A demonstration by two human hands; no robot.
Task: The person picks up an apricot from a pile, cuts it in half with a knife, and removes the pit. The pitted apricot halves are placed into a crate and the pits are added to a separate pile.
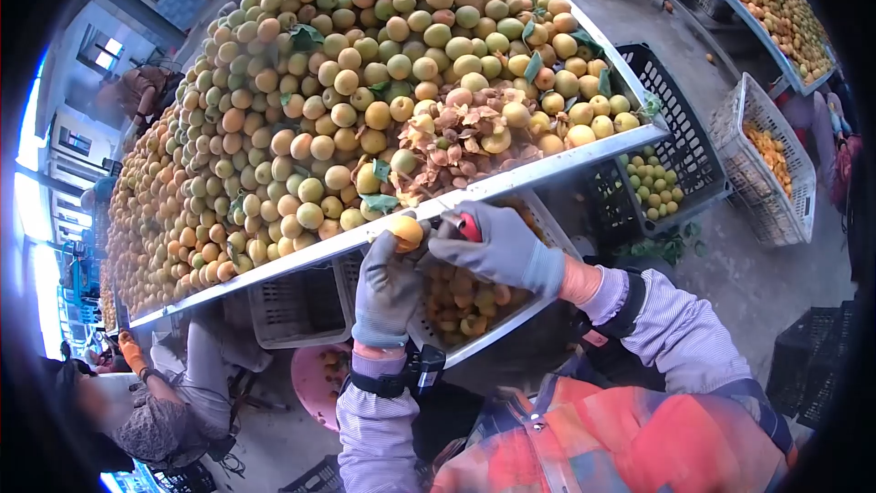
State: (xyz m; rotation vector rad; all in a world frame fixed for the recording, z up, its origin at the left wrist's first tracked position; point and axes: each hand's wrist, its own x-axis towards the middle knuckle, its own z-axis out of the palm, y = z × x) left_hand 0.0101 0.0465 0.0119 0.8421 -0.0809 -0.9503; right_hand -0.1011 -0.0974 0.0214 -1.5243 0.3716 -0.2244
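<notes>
Just below the metal rim of a sloping table [547, 162], my left hand [388, 288], in a grey glove, grips a yellow-orange apricot [406, 233]. My right hand [502, 251], gloved the same way, is closed round a red-handled tool [469, 227], whose working end is mostly hidden. The right fingertips are close beside the fruit. Under both hands is a white crate [474, 347] holding cut fruit [461, 303]. On the table right in front of the hands lies a mound of brown stones and scraps [456, 146].
Green and orange apricots [310, 110] cover the table, with some leaves. Black crate [680, 110], white crate [771, 169] of orange pieces and green fruit [652, 187] stand right. A pink basin [315, 383] and grey crate [297, 310] are left. A person [187, 388] sits at lower left.
</notes>
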